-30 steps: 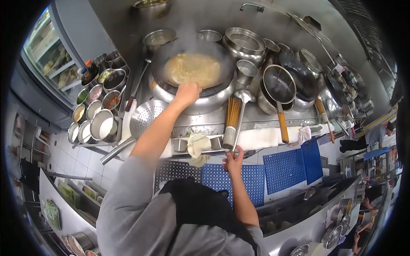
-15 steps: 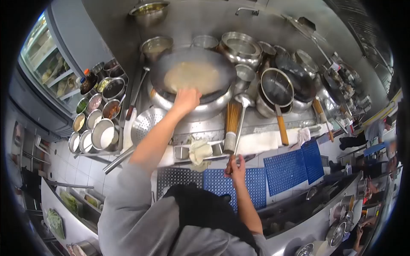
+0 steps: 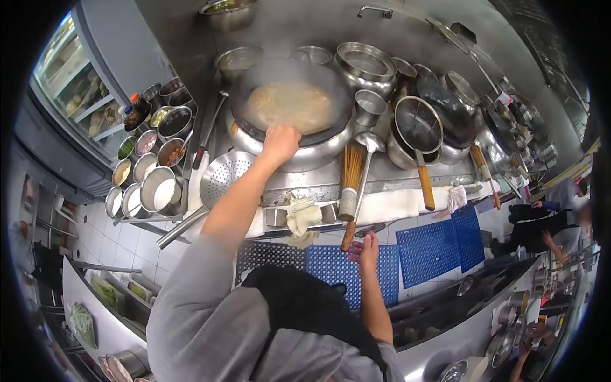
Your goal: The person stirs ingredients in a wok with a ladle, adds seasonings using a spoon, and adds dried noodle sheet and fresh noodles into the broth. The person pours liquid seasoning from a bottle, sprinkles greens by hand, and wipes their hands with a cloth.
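Note:
My left hand point(image 3: 280, 145) is closed on the near rim of a large dark wok point(image 3: 240, 102). Steam rises from the pale yellowish food and liquid point(image 3: 289, 105) inside it. My right hand point(image 3: 365, 249) is open just right of a ladle's wooden handle end point(image 3: 348, 237), its fingers apart; any fingertip contact with the handle is unclear. The ladle point(image 3: 368, 142) lies with its bowl on the steel range. Against its left side is a bamboo brush point(image 3: 352, 169).
A perforated strainer point(image 3: 224, 178) sits under my left forearm. Ingredient pots point(image 3: 159, 190) stand at the left. A wooden-handled sieve point(image 3: 418, 124) rests over a pot on the right. A crumpled cloth point(image 3: 303, 216) hangs at the front edge. Several people are at the far right.
My right hand has let go of the ladle handle and moved slightly right, its fingers opening. The wok tilted in the middle frame and is flatter now, with my left hand still on its rim.

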Demonstrator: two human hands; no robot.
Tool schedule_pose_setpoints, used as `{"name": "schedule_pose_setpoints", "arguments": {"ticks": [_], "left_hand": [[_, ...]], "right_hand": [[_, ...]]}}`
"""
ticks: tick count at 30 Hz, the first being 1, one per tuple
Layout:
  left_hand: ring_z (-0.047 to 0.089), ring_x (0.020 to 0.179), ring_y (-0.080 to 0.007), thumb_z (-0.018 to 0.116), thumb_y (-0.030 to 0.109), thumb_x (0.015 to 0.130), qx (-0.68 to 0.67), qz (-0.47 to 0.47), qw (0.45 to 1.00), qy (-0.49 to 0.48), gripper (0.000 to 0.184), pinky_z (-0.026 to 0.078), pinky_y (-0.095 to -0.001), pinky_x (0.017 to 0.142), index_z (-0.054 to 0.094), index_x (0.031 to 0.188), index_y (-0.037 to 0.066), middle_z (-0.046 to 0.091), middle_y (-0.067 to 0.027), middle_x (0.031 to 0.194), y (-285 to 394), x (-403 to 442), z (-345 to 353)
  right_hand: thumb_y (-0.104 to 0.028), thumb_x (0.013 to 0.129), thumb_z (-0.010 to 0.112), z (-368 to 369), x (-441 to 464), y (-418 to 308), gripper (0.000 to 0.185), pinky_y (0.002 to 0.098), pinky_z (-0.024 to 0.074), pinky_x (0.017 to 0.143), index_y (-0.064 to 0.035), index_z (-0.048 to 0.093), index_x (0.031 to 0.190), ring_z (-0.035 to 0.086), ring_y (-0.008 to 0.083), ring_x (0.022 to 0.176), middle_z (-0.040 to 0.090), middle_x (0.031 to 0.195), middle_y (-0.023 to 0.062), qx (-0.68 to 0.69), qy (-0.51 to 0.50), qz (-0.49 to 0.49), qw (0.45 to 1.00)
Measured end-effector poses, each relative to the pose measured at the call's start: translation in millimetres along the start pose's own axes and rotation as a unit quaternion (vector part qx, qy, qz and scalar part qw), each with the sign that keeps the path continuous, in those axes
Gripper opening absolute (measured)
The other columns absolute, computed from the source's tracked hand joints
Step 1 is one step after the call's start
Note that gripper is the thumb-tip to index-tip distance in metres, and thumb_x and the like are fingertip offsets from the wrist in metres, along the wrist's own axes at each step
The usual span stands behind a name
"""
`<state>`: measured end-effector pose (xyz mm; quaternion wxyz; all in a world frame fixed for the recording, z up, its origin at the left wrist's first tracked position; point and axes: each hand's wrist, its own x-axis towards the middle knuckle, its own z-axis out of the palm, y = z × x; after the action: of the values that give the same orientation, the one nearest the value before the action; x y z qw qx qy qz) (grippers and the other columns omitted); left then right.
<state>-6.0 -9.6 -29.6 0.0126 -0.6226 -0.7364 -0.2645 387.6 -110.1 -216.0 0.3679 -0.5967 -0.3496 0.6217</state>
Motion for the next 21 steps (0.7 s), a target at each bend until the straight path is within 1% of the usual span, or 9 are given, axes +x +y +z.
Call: {"name": "schedule_pose_setpoints", "arguments": {"ticks": [2, 3, 6, 7, 9, 11, 15, 17, 21], "left_hand": [[0.069, 0.084, -0.0431, 0.061, 0.023, 0.093, 0.014, 0.01, 1.0, 0.024, 0.027, 0.048, -0.0544, 0.085, 0.073, 0.085, 0.0, 0.07, -0.0252, 0.081, 3, -8, -1], [0.069, 0.086, -0.0425, 0.061, 0.024, 0.094, 0.017, 0.002, 1.0, 0.004, 0.028, 0.048, -0.0544, 0.086, 0.074, 0.086, 0.001, 0.071, -0.0243, 0.083, 3, -10, -3], [0.066, 0.084, -0.0446, 0.061, 0.024, 0.094, 0.009, 0.003, 1.0, 0.004, 0.026, 0.047, -0.0556, 0.08, 0.07, 0.083, 0.002, 0.069, -0.0239, 0.081, -15, -6, 9], [0.066, 0.084, -0.0445, 0.061, 0.024, 0.094, 0.012, 0.006, 1.0, 0.002, 0.027, 0.047, -0.0554, 0.08, 0.069, 0.083, 0.002, 0.069, -0.024, 0.081, -18, 1, 9], [0.066, 0.083, -0.0441, 0.06, 0.024, 0.094, 0.016, 0.009, 1.0, -0.008, 0.027, 0.047, -0.055, 0.081, 0.068, 0.081, 0.002, 0.069, -0.024, 0.081, -17, 4, 8], [0.068, 0.086, -0.0431, 0.06, 0.024, 0.094, 0.005, -0.006, 1.0, -0.025, 0.026, 0.048, -0.0539, 0.085, 0.072, 0.085, 0.002, 0.07, -0.0244, 0.083, -15, 3, 9], [0.068, 0.088, -0.0425, 0.06, 0.024, 0.094, -0.002, -0.025, 0.998, -0.057, 0.027, 0.048, -0.0535, 0.087, 0.073, 0.088, 0.001, 0.071, -0.025, 0.086, -13, 7, 7], [0.068, 0.086, -0.0436, 0.06, 0.024, 0.094, -0.006, -0.019, 0.999, -0.036, 0.027, 0.049, -0.054, 0.086, 0.073, 0.088, 0.001, 0.07, -0.0254, 0.085, -8, 8, 0], [0.067, 0.086, -0.0452, 0.061, 0.025, 0.094, -0.006, -0.019, 0.999, -0.051, 0.028, 0.049, -0.0542, 0.086, 0.073, 0.089, 0.0, 0.07, -0.0262, 0.086, -7, 9, 1]], "right_hand": [[-0.053, 0.103, 0.049, 10, 5, -7, 0.063, 0.0329, 0.0555, 0.052, -0.0199, 0.029, 0.153, 0.065, 0.0207, 0.071, 0.067, 0.102, 0.0151, -0.007, -0.006, -0.011, 1.0], [-0.053, 0.102, 0.05, 13, 3, -10, 0.064, 0.0325, 0.0551, 0.051, -0.0194, 0.03, 0.153, 0.065, 0.0196, 0.071, 0.067, 0.105, 0.0149, -0.014, -0.011, -0.014, 1.0], [-0.049, 0.102, 0.053, 31, -11, -15, 0.063, 0.0314, 0.0546, 0.049, -0.0195, 0.03, 0.153, 0.065, 0.0182, 0.072, 0.066, 0.106, 0.014, -0.022, -0.06, -0.064, 0.996], [-0.035, 0.102, 0.058, 40, -17, -21, 0.06, 0.0298, 0.0539, 0.049, -0.0189, 0.03, 0.153, 0.064, 0.0165, 0.069, 0.066, 0.099, 0.0117, -0.001, -0.062, -0.069, 0.996], [-0.025, 0.101, 0.059, 44, -14, -16, 0.06, 0.0296, 0.0537, 0.049, -0.0182, 0.03, 0.154, 0.063, 0.0155, 0.066, 0.065, 0.094, 0.0102, 0.005, -0.077, -0.073, 0.994], [-0.011, 0.099, 0.059, 46, -11, -15, 0.062, 0.0294, 0.0529, 0.048, -0.0158, 0.03, 0.154, 0.061, 0.0141, 0.062, 0.065, 0.088, 0.0081, 0.031, -0.096, -0.075, 0.992], [-0.012, 0.099, 0.06, 42, -13, -10, 0.061, 0.0294, 0.0521, 0.047, -0.0133, 0.032, 0.154, 0.061, 0.014, 0.062, 0.065, 0.084, 0.0079, 0.001, -0.09, -0.083, 0.993], [-0.011, 0.099, 0.06, 41, -7, -15, 0.061, 0.0295, 0.0518, 0.047, -0.0118, 0.034, 0.154, 0.061, 0.014, 0.062, 0.064, 0.081, 0.008, -0.022, -0.086, -0.082, 0.993], [-0.011, 0.098, 0.062, 41, -8, -18, 0.063, 0.0302, 0.0527, 0.048, -0.0097, 0.035, 0.155, 0.061, 0.015, 0.059, 0.066, 0.08, 0.0087, 0.029, -0.108, -0.08, 0.991]]}}
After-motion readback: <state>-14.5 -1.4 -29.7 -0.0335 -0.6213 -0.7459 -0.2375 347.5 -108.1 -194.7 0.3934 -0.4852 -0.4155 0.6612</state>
